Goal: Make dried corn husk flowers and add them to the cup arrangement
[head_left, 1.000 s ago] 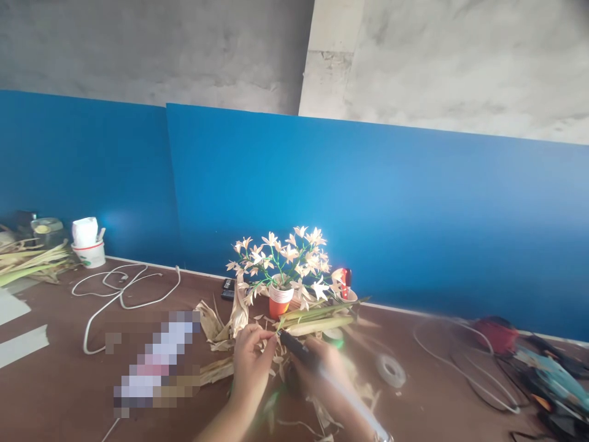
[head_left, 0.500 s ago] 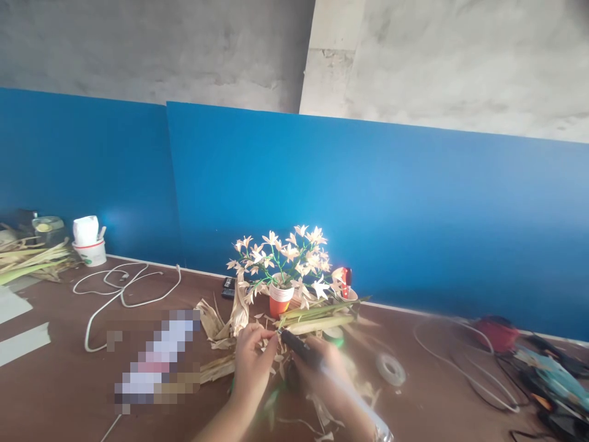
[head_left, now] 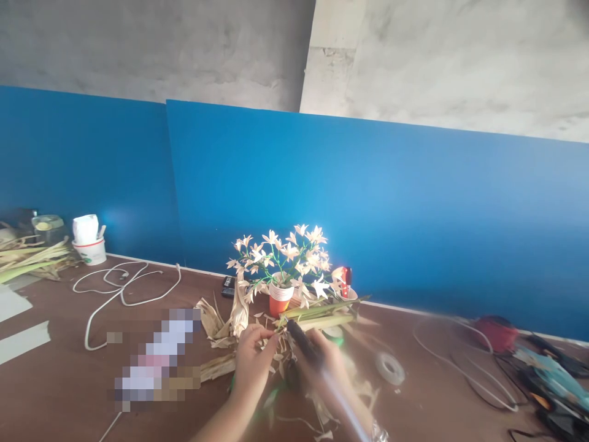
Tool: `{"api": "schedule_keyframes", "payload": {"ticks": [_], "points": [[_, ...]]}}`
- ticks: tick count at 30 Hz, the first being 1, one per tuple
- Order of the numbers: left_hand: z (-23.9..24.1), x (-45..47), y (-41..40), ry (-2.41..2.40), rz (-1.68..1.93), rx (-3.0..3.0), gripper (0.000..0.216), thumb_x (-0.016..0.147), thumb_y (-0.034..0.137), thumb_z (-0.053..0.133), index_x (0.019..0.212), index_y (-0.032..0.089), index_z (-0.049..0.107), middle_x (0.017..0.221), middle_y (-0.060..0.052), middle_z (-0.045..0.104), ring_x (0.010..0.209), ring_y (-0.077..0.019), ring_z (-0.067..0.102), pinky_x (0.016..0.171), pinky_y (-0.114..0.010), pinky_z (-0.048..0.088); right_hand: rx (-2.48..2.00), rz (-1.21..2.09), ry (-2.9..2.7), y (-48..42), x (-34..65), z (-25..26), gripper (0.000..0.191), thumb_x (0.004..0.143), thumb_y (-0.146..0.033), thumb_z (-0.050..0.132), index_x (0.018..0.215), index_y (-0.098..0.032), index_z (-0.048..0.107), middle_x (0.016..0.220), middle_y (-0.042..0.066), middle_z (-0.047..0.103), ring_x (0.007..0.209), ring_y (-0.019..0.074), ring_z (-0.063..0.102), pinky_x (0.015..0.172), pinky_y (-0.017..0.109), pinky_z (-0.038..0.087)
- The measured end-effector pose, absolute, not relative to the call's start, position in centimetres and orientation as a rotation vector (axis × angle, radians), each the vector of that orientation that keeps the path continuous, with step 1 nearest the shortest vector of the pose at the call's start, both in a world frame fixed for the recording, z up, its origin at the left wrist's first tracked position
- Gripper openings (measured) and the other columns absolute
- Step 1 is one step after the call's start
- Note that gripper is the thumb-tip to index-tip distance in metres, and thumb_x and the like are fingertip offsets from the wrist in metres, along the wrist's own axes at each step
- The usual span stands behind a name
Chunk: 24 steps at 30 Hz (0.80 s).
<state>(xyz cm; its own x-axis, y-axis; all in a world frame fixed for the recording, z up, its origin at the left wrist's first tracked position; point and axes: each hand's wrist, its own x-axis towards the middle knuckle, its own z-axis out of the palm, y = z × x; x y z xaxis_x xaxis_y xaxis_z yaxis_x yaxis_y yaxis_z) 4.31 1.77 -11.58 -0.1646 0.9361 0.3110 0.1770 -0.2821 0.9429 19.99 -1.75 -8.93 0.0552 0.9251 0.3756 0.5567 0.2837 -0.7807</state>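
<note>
Husk piece (head_left: 272,335), small and pale, is pinched between the fingertips of the left hand (head_left: 252,361) just above the brown surface (head_left: 69,393), apparently so that its edge meets the dark tip of the pen-like tool (head_left: 301,341) gripped in the closed right hand (head_left: 327,367). Husk scraps (head_left: 221,328) lie around both hands. Behind, an orange-and-white paper cup (head_left: 280,301) holds pale flowers (head_left: 285,252) upright. At far left, a white cup (head_left: 89,252) holds an unidentifiable white object.
</note>
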Motion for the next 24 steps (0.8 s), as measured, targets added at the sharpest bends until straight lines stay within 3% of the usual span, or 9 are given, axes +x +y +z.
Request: {"api": "schedule_keyframes", "payload": {"ticks": [7,12,18,22,24], "points": [[-10.2,5.0,0.8,1.175,1.358,1.245,0.020,0.070,0.031,0.064,0.055,0.018,0.060,0.074,0.000,0.051,0.073,-0.0179,0.052,0.066,-0.026,0.039,-1.301,0.392,-1.674,-0.7,20.9,-12.0,0.016,0.069,-0.024,0.056,0.083,-0.018,0.060,0.067,0.000,0.062,0.057,0.0139,0.050,0.054,0.022,0.039],[-9.5,5.3,0.3,1.086,1.304,1.125,0.018,0.068,0.027,0.063,0.053,0.017,0.058,0.072,0.001,0.049,0.064,-0.0137,0.047,0.056,-0.023,0.034,-1.250,0.389,-1.665,-0.3,21.2,-13.1,0.011,0.070,-0.025,0.057,0.079,-0.019,0.058,0.065,0.000,0.059,0.059,0.0154,0.052,0.056,0.024,0.042],[-9.6,5.2,0.4,1.094,1.270,1.117,0.018,0.070,0.033,0.063,0.060,0.018,0.061,0.072,0.001,0.052,0.063,-0.0138,0.049,0.059,-0.024,0.037,-1.294,0.515,-1.397,-0.7,20.4,-11.8,0.022,0.078,-0.037,0.059,0.083,-0.017,0.065,0.066,0.004,0.066,0.058,0.0182,0.059,0.052,0.026,0.046],[-10.0,5.3,0.5,1.087,1.289,1.282,0.016,0.069,0.032,0.064,0.060,0.019,0.063,0.078,-0.001,0.056,0.073,-0.0178,0.054,0.067,-0.027,0.040,-1.308,0.593,-1.296,-1.6,19.5,-9.6,0.036,0.078,-0.047,0.060,0.093,-0.016,0.072,0.090,0.010,0.072,0.084,0.0267,0.066,0.071,0.032,0.053],[-10.3,5.4,0.5,1.074,1.281,1.368,0.015,0.069,0.031,0.064,0.060,0.019,0.064,0.079,-0.002,0.058,0.080,-0.0205,0.055,0.074,-0.030,0.042,-1.356,0.545,-1.309,-1.8,19.7,-9.2,0.037,0.077,-0.049,0.061,0.091,-0.016,0.074,0.088,0.011,0.072,0.083,0.0269,0.066,0.072,0.033,0.054]]}}
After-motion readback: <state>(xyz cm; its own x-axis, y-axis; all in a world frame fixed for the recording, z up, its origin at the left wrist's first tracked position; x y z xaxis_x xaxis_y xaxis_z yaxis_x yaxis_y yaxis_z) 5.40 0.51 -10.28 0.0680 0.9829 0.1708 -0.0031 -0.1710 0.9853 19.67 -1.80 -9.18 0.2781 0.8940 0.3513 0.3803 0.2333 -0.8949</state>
